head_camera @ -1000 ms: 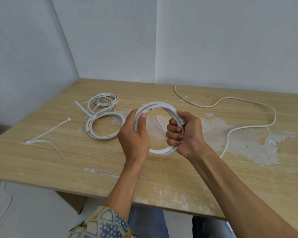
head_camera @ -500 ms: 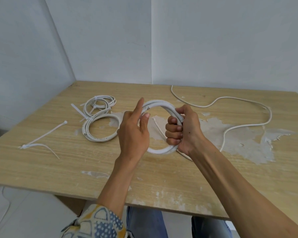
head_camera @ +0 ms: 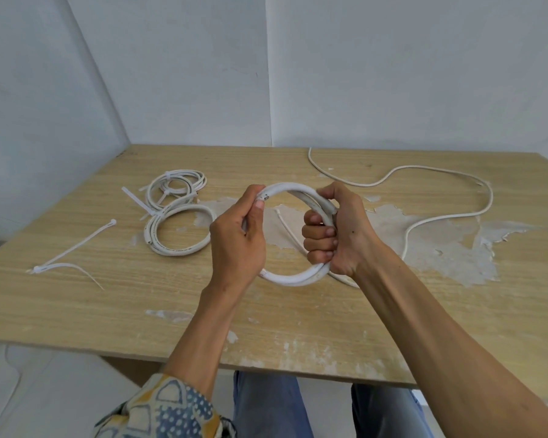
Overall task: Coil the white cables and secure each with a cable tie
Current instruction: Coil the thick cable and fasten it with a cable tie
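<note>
I hold a thick white cable coil upright above the middle of the wooden table. My left hand grips its left side, thumb near the cable's cut end at the top. My right hand is wrapped round its right side, fingers curled through the loop. On the table to the left lie a flat coil and, behind it, a thinner coil bound with a tie. Two loose cable ties lie at the far left. A long thin cable snakes uncoiled across the right.
Walls close off the table at the back and left. Large patches of peeled veneer mark the middle and right of the tabletop. Another white cable tie lies beside the left coils. My knees show below the table's front edge.
My left index finger, raised half a second ago, has curled back down onto the coil. Both hands keep the coil in much the same place.
</note>
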